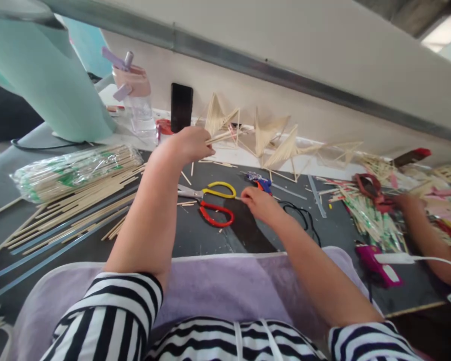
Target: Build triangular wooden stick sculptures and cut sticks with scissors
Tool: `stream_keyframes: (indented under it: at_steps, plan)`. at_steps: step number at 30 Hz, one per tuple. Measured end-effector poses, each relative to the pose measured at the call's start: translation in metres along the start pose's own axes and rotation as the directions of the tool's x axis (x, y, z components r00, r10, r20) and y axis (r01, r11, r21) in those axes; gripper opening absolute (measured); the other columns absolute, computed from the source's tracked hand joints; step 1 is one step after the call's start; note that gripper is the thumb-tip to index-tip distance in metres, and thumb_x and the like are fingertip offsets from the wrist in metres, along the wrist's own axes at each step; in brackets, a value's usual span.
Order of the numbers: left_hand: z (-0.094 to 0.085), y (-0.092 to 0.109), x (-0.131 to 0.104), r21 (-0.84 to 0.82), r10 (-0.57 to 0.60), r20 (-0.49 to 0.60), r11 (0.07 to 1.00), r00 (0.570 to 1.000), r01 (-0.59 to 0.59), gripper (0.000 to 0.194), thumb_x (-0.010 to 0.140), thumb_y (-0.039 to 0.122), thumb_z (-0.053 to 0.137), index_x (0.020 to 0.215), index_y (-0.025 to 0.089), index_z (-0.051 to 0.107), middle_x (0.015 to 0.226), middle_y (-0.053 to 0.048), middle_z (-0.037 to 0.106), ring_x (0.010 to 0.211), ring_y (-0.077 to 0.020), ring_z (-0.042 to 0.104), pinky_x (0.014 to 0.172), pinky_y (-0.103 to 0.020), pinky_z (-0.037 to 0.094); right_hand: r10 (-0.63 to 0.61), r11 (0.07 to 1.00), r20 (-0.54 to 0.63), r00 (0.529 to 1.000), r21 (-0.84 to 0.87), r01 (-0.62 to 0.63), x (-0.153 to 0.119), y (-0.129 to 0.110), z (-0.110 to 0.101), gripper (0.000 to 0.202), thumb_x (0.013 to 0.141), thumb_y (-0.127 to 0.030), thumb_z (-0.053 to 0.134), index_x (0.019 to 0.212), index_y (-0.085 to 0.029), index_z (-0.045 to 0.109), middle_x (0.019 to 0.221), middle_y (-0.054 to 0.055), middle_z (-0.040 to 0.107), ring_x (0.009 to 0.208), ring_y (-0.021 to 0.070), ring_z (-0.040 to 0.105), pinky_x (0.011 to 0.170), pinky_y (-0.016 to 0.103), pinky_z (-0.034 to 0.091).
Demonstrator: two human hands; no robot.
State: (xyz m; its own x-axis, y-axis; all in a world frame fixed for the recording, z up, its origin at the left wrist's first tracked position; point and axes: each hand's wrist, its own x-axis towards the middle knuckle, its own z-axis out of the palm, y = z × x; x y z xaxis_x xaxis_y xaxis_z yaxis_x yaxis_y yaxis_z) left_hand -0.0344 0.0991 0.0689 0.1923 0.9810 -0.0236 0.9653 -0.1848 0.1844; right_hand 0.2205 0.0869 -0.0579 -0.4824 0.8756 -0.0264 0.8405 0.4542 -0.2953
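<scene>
My left hand point(194, 142) is closed around a few thin wooden sticks point(225, 136), whose ends point right toward the stick models by the wall. Lower and to the right, my right hand point(258, 203) pinches what looks like a short wooden stick point(238, 198), mostly hidden by the fingers. Between the hands lie scissors point(215, 216) with one red and one yellow handle loop, blades pointing left. A blue glue gun point(263, 184) rests just behind my right hand. Angular stick models point(272, 131) stand along the wall, fanned out like wings.
On the left, loose sticks point(71, 200), clear glue sticks point(56, 248) and a plastic-wrapped stick bundle point(78, 168) cover the table. Behind are a clear bottle point(141, 113) and a phone point(181, 106). A co-worker's hand point(409, 203) is at right, near a magenta device point(379, 265).
</scene>
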Motion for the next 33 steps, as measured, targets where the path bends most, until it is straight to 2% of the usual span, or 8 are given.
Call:
stream_keyframes:
  at_steps: [5,9,15,19,22,27,29,33]
  plan:
    - [-0.014,-0.009,-0.017,-0.089,-0.120,-0.033,0.989,0.992,0.117,0.032,0.076,0.032,0.051,0.097,0.015,0.068,0.079,-0.005,0.064,0.085,-0.0205,0.061,0.077,-0.028,0.043,-0.036,0.982,-0.155,0.987,0.180,0.064,0.054,-0.055,-0.011,0.007,0.085,-0.020,0.050,0.081,-0.019,0.055,0.078,0.002,0.059,0.073,0.0151,0.053,0.070,0.028,0.039]
    - [-0.022,-0.020,-0.031,-0.176,-0.218,-0.092,0.964,0.972,0.200,0.037,0.077,0.039,0.052,0.101,0.015,0.067,0.086,-0.007,0.065,0.088,-0.0213,0.060,0.081,-0.031,0.044,-0.143,0.965,-0.115,0.983,0.204,0.164,0.073,-0.090,-0.007,0.018,0.081,-0.019,0.051,0.099,-0.019,0.055,0.095,0.003,0.060,0.074,0.0135,0.053,0.071,0.027,0.041]
    - [-0.029,-0.022,-0.042,-0.213,-0.256,-0.113,0.950,0.960,0.228,0.046,0.079,0.051,0.048,0.103,0.015,0.065,0.087,-0.008,0.065,0.079,-0.0190,0.058,0.077,-0.033,0.046,-0.074,0.961,0.308,0.948,-0.232,0.150,0.062,-0.078,0.007,0.033,0.070,-0.012,0.058,0.102,-0.017,0.057,0.106,0.012,0.063,0.085,0.0217,0.059,0.066,0.028,0.041]
    - [-0.030,-0.018,-0.042,-0.191,-0.236,-0.121,0.959,0.964,0.210,0.046,0.080,0.052,0.046,0.101,0.017,0.066,0.081,-0.005,0.063,0.070,-0.0152,0.052,0.071,-0.030,0.044,-0.115,0.922,0.375,0.920,-0.305,0.240,0.070,-0.076,0.004,0.032,0.069,-0.011,0.057,0.100,-0.016,0.060,0.101,0.013,0.067,0.084,0.0232,0.062,0.061,0.028,0.038]
    - [-0.035,-0.020,-0.048,-0.173,-0.242,-0.132,0.960,0.961,0.219,0.044,0.082,0.051,0.043,0.101,0.017,0.065,0.077,-0.004,0.061,0.066,-0.0134,0.047,0.066,-0.028,0.041,-0.120,0.940,0.301,0.946,-0.273,0.206,0.073,-0.071,-0.016,0.019,0.069,-0.015,0.057,0.086,-0.018,0.063,0.088,0.009,0.068,0.077,0.0210,0.061,0.057,0.027,0.035]
    - [-0.042,-0.028,-0.057,-0.173,-0.307,-0.187,0.946,0.933,0.276,0.043,0.082,0.054,0.040,0.093,0.020,0.064,0.064,-0.001,0.052,0.064,-0.0140,0.043,0.057,-0.026,0.034,0.098,0.989,-0.030,0.995,-0.111,-0.100,0.032,-0.037,-0.056,0.013,0.071,-0.022,0.056,0.082,-0.019,0.062,0.082,0.004,0.067,0.073,0.0185,0.057,0.059,0.027,0.035]
    - [-0.043,-0.028,-0.057,-0.179,-0.311,-0.205,0.944,0.928,0.276,0.041,0.082,0.054,0.040,0.089,0.020,0.063,0.062,-0.001,0.047,0.063,-0.0135,0.041,0.054,-0.026,0.032,0.153,0.987,-0.013,0.988,0.053,-0.152,0.002,-0.022,-0.062,0.017,0.077,-0.029,0.052,0.087,-0.019,0.061,0.080,0.004,0.066,0.072,0.0181,0.057,0.062,0.027,0.038]
    - [-0.043,-0.021,-0.057,-0.165,-0.302,-0.192,0.948,0.934,0.273,0.042,0.082,0.054,0.039,0.089,0.020,0.062,0.065,-0.001,0.047,0.062,-0.0135,0.040,0.054,-0.027,0.032,0.009,0.934,0.263,0.965,0.343,-0.102,-0.054,-0.015,-0.055,0.040,0.077,-0.044,0.059,0.108,-0.019,0.057,0.100,0.005,0.067,0.085,0.0197,0.060,0.072,0.028,0.044]
